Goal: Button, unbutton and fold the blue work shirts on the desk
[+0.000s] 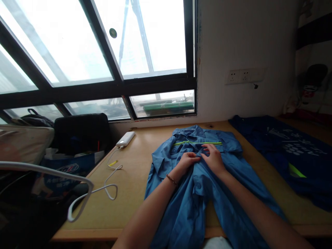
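Both forearms are reaching in from the near edge, converging mid-chest on the blue jacket, which is lying flat on the table, long axis running away, collar far. Left hand is curling, fingertips pinching the front placket. Right hand is resting just beside, fingers loosely spread, pressing the cloth. Both equally near.

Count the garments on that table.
2: a light blue jacket under the left hand and right hand; a dark blue garment at the table's right end. More may lie unseen.
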`<state>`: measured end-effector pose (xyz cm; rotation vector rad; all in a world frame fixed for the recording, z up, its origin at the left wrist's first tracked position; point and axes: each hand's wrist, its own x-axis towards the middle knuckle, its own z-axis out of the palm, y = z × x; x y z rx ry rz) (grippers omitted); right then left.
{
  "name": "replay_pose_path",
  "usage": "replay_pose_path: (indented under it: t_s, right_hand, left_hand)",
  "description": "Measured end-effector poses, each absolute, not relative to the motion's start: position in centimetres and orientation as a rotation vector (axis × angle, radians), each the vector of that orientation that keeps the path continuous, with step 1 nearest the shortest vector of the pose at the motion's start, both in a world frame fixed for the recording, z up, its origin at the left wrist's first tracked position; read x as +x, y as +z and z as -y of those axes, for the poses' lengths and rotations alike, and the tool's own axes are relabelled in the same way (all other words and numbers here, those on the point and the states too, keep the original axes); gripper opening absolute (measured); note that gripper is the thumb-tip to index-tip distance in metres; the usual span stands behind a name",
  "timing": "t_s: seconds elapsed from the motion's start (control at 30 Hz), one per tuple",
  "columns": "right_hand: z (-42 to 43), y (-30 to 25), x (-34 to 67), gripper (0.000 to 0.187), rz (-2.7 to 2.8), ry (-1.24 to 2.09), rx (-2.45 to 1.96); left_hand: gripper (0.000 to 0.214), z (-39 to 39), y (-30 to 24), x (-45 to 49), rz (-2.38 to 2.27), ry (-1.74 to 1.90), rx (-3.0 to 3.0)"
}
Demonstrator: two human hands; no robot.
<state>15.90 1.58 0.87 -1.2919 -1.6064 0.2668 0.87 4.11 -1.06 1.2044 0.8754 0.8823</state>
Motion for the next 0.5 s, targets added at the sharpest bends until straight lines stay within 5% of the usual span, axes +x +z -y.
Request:
replay_pose_path:
  t_s: [0.17,0.5]
  right_hand:
    - [0.4,0.5,13.8,0.013,1.967,0.025,-1.152]
    - [1.0,0.2,13.9,0.020,1.996,-0.229,-1.107]
  left_hand:
    - [0.028,-5.4,-0.7,-0.7,-0.795,0.868,1.016]
    - [0.022,-5.1,-0.3,-1.4,-0.717,0.812,0.935]
